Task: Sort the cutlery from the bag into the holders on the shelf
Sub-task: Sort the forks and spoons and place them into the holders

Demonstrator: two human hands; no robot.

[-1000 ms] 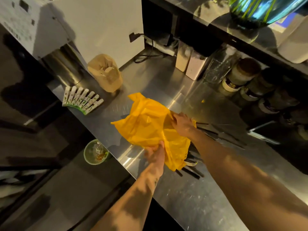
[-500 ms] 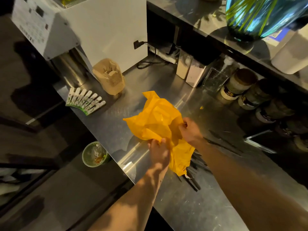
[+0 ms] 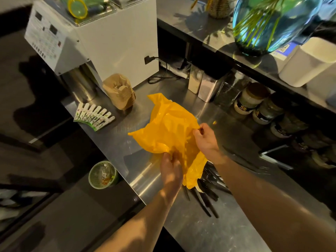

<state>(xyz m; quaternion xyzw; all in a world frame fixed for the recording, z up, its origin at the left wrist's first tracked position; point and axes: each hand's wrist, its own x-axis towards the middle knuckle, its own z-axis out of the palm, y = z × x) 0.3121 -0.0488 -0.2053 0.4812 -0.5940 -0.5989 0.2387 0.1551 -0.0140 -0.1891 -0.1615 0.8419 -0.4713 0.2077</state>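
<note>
Bag [image 3: 169,131] of crumpled yellow plastic, one only, is held above the steel counter [image 3: 190,231] by two hands. The left hand [image 3: 171,171] is reached up from below with the forearm stretched forward, and its fingers are curled into the bag's lower edge, gripping it. The right hand [image 3: 206,140] is brought in from the right with its back turned to the camera, and the bag's right edge is pinched between thumb and bent fingers.

One pile of black cutlery [image 3: 209,190] is seen on the counter, under the bag's hanging lower end and partly hidden by the right forearm. The pieces overlap, so their number cannot be told. Whether any remain inside the bag cannot be told.

On the upper shelf [image 3: 190,24] one white holder [image 3: 307,62] is plainly seen, beside one blue glass vase [image 3: 272,24].

At the back of the counter two tall slim containers [image 3: 201,84] are stood side by side, and at least three labelled jars [image 3: 252,99] are ranged to their right in shadow. One white machine [image 3: 101,35], one stack of brown paper filters [image 3: 118,91] and one fan of sachets [image 3: 94,117] are found at the left. One green basket [image 3: 102,174] is seen below the counter's edge.
</note>
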